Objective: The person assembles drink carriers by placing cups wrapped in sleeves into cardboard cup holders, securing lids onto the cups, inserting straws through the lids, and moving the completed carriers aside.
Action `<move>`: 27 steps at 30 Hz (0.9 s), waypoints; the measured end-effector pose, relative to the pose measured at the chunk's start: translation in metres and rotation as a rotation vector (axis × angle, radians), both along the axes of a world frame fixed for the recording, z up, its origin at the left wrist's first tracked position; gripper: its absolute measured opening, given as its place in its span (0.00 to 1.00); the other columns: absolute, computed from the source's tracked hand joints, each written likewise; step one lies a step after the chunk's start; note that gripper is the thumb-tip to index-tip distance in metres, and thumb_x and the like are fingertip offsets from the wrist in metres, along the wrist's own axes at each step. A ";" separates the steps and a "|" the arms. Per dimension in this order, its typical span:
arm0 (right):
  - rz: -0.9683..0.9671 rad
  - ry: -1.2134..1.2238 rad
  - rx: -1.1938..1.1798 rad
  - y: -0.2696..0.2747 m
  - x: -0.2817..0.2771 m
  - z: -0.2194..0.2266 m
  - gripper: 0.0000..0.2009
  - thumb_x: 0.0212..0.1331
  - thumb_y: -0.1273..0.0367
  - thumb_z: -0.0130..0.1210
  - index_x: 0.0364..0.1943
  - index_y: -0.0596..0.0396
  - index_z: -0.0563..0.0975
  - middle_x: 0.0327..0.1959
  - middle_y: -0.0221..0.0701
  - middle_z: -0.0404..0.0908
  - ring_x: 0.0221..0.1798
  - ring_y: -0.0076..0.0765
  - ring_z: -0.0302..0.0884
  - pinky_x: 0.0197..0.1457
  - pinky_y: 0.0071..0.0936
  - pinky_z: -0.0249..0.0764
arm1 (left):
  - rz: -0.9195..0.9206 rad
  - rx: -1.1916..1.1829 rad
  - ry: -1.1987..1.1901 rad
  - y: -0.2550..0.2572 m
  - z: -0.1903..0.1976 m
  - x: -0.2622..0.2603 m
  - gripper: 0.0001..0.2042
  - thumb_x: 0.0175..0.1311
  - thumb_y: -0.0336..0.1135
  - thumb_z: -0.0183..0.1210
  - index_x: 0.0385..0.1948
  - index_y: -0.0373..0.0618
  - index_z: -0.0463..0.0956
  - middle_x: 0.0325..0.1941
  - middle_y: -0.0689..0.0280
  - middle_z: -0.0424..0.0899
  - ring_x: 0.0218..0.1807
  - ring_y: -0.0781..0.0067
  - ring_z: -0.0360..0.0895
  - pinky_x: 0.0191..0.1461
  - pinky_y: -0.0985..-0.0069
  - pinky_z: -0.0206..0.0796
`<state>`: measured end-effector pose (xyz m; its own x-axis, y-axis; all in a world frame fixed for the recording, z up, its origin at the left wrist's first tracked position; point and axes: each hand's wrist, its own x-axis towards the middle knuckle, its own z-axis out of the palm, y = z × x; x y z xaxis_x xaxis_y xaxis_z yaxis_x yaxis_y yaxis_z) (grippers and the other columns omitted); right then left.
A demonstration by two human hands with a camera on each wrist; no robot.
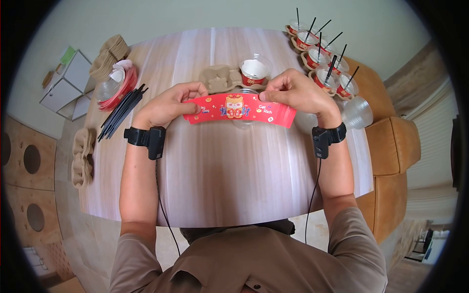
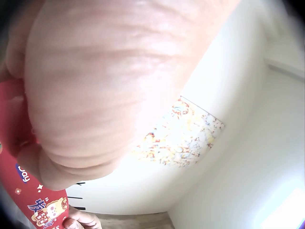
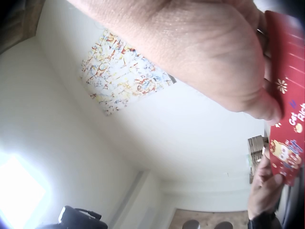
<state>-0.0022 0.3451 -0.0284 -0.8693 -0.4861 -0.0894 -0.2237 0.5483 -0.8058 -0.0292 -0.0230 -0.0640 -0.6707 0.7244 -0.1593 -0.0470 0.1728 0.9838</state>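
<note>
A curved red paper cup sleeve (image 1: 234,107), printed with a cartoon figure and the words "Get Rich", is stretched between both hands over the table. My left hand (image 1: 171,102) pinches its left end, thumb on the printed face. At the upper right edge, my right hand (image 1: 300,95) pinches it between thumb and fingers. The sleeve (image 2: 19,162) runs down the left side of the left wrist view, and the sleeve (image 3: 286,119) also shows at the right of the right wrist view. A clear plastic cup (image 1: 243,125) is mostly hidden behind it.
Behind the hands, a cardboard cup carrier (image 1: 215,77) holds a red-sleeved cup (image 1: 254,68). Several filled carriers with straws (image 1: 320,58) line the back right, near stacked clear cups (image 1: 359,113). Black straws (image 1: 122,113), red sleeves (image 1: 128,88) and stacked carriers (image 1: 84,158) lie left.
</note>
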 end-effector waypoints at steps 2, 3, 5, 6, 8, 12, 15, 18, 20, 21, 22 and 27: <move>-0.004 0.002 0.019 0.001 0.000 0.000 0.14 0.76 0.63 0.71 0.37 0.61 0.92 0.26 0.18 0.83 0.31 0.13 0.71 0.35 0.25 0.69 | -0.004 0.000 0.003 0.000 -0.001 -0.001 0.12 0.68 0.20 0.57 0.51 0.43 0.77 0.46 0.75 0.84 0.49 0.86 0.79 0.55 0.80 0.72; -0.008 0.005 0.022 0.001 0.000 0.000 0.14 0.76 0.63 0.71 0.37 0.61 0.92 0.25 0.18 0.84 0.31 0.13 0.71 0.35 0.25 0.69 | -0.006 -0.001 0.005 0.000 -0.001 -0.001 0.12 0.68 0.20 0.57 0.50 0.43 0.77 0.46 0.75 0.84 0.49 0.86 0.79 0.55 0.80 0.72; -0.012 0.007 0.025 0.000 0.001 0.001 0.14 0.76 0.63 0.71 0.38 0.62 0.92 0.25 0.19 0.84 0.30 0.13 0.71 0.35 0.25 0.69 | -0.004 -0.007 0.003 0.001 0.002 0.001 0.12 0.68 0.20 0.58 0.50 0.43 0.77 0.45 0.75 0.83 0.49 0.86 0.79 0.55 0.80 0.72; -0.013 0.009 0.027 0.000 0.001 0.001 0.14 0.76 0.63 0.71 0.38 0.62 0.92 0.25 0.19 0.84 0.30 0.13 0.71 0.35 0.26 0.69 | -0.001 -0.013 0.001 0.001 0.002 0.002 0.12 0.68 0.20 0.58 0.50 0.43 0.77 0.45 0.75 0.83 0.49 0.86 0.78 0.55 0.80 0.73; -0.015 0.011 0.030 -0.002 0.003 0.003 0.14 0.76 0.63 0.71 0.38 0.62 0.92 0.25 0.19 0.84 0.30 0.13 0.70 0.35 0.26 0.69 | -0.005 -0.016 -0.002 0.001 0.002 0.001 0.11 0.68 0.20 0.58 0.49 0.43 0.76 0.45 0.75 0.83 0.49 0.86 0.78 0.55 0.80 0.73; -0.021 0.016 0.029 -0.003 0.004 0.005 0.14 0.74 0.63 0.72 0.39 0.63 0.92 0.25 0.22 0.85 0.30 0.16 0.71 0.36 0.28 0.71 | -0.021 -0.017 -0.014 0.001 0.000 0.000 0.11 0.67 0.19 0.58 0.49 0.44 0.76 0.45 0.76 0.83 0.49 0.86 0.78 0.55 0.80 0.72; -0.015 0.024 0.033 -0.003 0.005 0.005 0.14 0.72 0.62 0.73 0.39 0.63 0.92 0.23 0.25 0.83 0.30 0.18 0.72 0.36 0.30 0.73 | -0.028 -0.035 0.010 0.000 0.000 0.000 0.12 0.66 0.19 0.58 0.48 0.44 0.76 0.44 0.76 0.82 0.48 0.87 0.78 0.55 0.80 0.72; -0.016 0.012 0.046 -0.006 0.006 0.007 0.13 0.72 0.64 0.74 0.37 0.63 0.92 0.23 0.21 0.81 0.29 0.16 0.68 0.34 0.28 0.67 | -0.031 -0.066 -0.011 0.001 0.000 0.001 0.12 0.65 0.17 0.58 0.47 0.43 0.77 0.42 0.78 0.82 0.46 0.89 0.77 0.53 0.81 0.72; -0.022 -0.004 0.060 -0.006 0.006 0.006 0.12 0.72 0.66 0.73 0.35 0.63 0.92 0.23 0.18 0.80 0.29 0.13 0.66 0.32 0.27 0.64 | -0.058 -0.090 -0.009 0.001 0.002 0.000 0.12 0.65 0.17 0.58 0.47 0.42 0.78 0.41 0.78 0.83 0.45 0.89 0.77 0.52 0.82 0.72; -0.005 -0.004 0.046 -0.005 0.005 0.003 0.12 0.72 0.66 0.74 0.35 0.63 0.92 0.22 0.18 0.79 0.29 0.14 0.66 0.32 0.27 0.63 | -0.084 -0.114 -0.006 0.000 0.003 0.000 0.12 0.65 0.16 0.59 0.47 0.40 0.80 0.40 0.78 0.84 0.44 0.90 0.78 0.51 0.82 0.72; 0.013 -0.004 0.033 -0.005 0.005 0.002 0.12 0.71 0.66 0.74 0.34 0.63 0.91 0.22 0.17 0.78 0.29 0.14 0.65 0.32 0.27 0.62 | -0.084 -0.114 -0.007 -0.001 0.001 -0.002 0.12 0.65 0.16 0.59 0.47 0.40 0.80 0.40 0.78 0.84 0.44 0.90 0.78 0.51 0.82 0.72; 0.047 -0.030 0.049 -0.007 0.004 0.000 0.12 0.72 0.67 0.73 0.33 0.64 0.90 0.22 0.17 0.75 0.29 0.14 0.63 0.33 0.27 0.63 | -0.114 -0.183 0.015 -0.004 -0.010 -0.007 0.13 0.67 0.17 0.62 0.51 0.35 0.87 0.43 0.74 0.92 0.43 0.88 0.82 0.51 0.81 0.75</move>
